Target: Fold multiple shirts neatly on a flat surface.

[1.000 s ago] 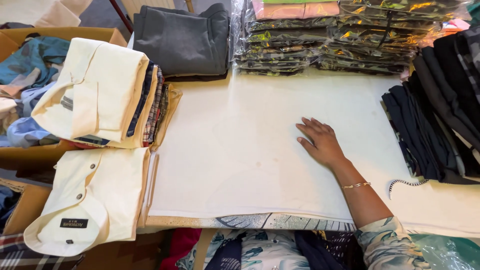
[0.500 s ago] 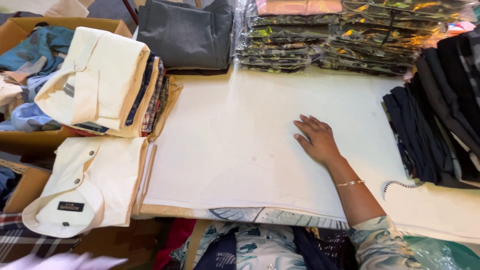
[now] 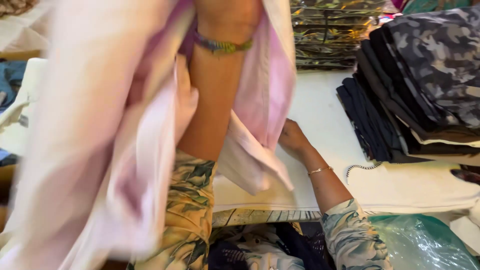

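Observation:
My left hand (image 3: 227, 17) is raised close to the camera near the top edge, a beaded bracelet on its wrist. It holds up a pale pink garment (image 3: 100, 150) that hangs blurred over the left half of the view and drapes around my forearm. The fingers are mostly hidden in the cloth. My right hand (image 3: 294, 139) lies flat on the white table top (image 3: 325, 105), fingers apart, holding nothing. The garment's lower corner partly covers it. A thin chain bracelet sits on that wrist.
A stack of dark folded clothes (image 3: 390, 125) lies at the right, with a grey camouflage piece (image 3: 440, 60) on top. Plastic-wrapped camouflage packs (image 3: 330, 35) line the back. A green plastic bag (image 3: 425, 240) lies at the bottom right.
My left hand has come up into view lifting the pale pink garment, which now hides the cream shirts and the table's left side. My right hand stays flat on the table.

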